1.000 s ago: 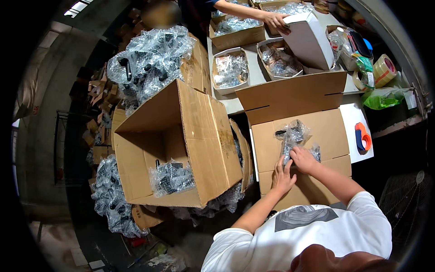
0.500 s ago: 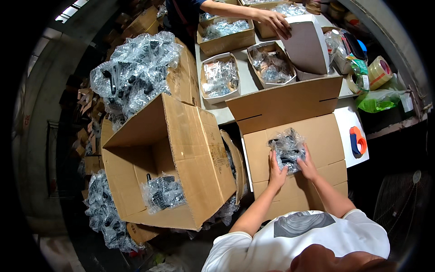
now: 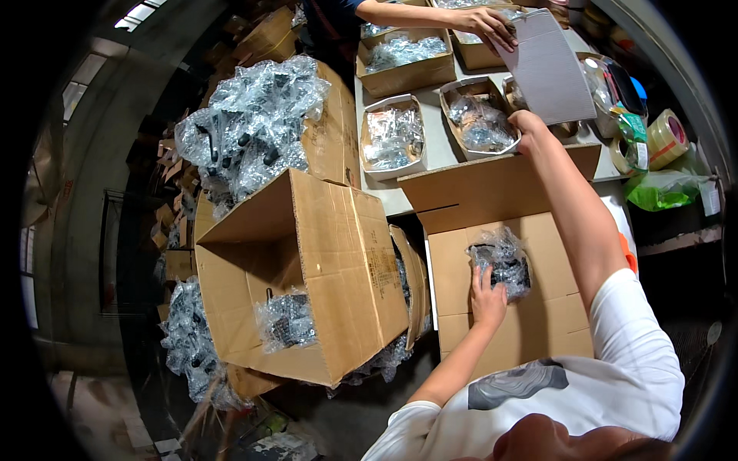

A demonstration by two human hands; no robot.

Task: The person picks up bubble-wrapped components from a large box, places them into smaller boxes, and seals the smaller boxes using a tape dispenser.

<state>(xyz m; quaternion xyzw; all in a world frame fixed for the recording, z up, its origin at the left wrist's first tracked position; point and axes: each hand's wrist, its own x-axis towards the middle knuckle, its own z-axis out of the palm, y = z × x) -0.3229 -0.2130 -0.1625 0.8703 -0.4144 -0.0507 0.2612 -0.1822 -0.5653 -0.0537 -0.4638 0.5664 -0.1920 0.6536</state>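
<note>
A bubble-wrapped bundle with dark parts (image 3: 501, 265) lies on an unfolded brown cardboard box (image 3: 450, 269). My left hand (image 3: 487, 298) rests against its lower left side, fingers stretched out and apart. My right arm reaches up past the box flap (image 3: 492, 184). Up there my right hand (image 3: 526, 129) is curled beside a white-rimmed tray of small clear packets (image 3: 478, 123); its fingertips are partly hidden, and what they hold cannot be made out. Above it a co-worker's hand (image 3: 492, 28) grips a white cardboard piece (image 3: 547, 69).
An open carton (image 3: 346, 284) with a wrapped bundle (image 3: 286, 321) inside stands at left. Behind it wrapped goods (image 3: 246, 123) are piled high. Another tray of packets (image 3: 393, 134) sits on the table. Tape rolls (image 3: 667, 138) and a green bag (image 3: 659, 190) are at far right.
My right hand has left the wrapped bundle and moved up to the trays. My left hand stays at the bundle. The co-worker's white cardboard piece has tilted and lifted.
</note>
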